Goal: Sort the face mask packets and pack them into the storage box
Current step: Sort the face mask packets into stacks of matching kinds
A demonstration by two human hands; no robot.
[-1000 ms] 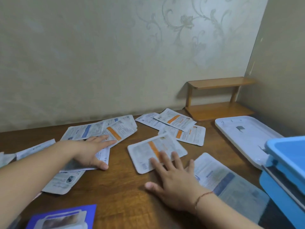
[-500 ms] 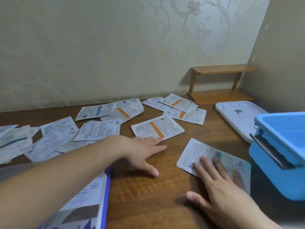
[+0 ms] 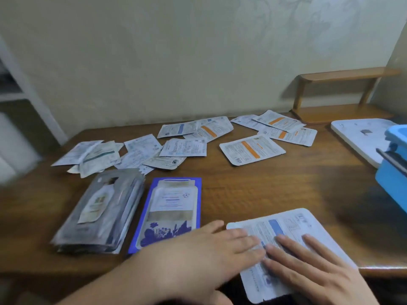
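A white packet with a blue stripe (image 3: 293, 223) lies at the table's near edge, its near corner hanging over it. My left hand (image 3: 207, 252) and my right hand (image 3: 308, 263) both rest flat on it with straight fingers. Left of them lie a blue-bordered packet (image 3: 174, 208) and a grey stack of packets (image 3: 103, 210). Several white packets, some with orange stripes (image 3: 251, 148), are scattered across the far half of the table. The blue storage box (image 3: 392, 175) stands at the right edge, partly cut off by the frame.
A white lid (image 3: 356, 137) lies flat beside the box at the right. A small wooden shelf (image 3: 339, 93) stands in the far right corner against the wall. The wooden table (image 3: 264, 188) shows bare wood in the middle.
The blue-striped packet has slid toward me to the table's edge under my right hand. My left hand has moved right onto it. The view has dropped and swung left.
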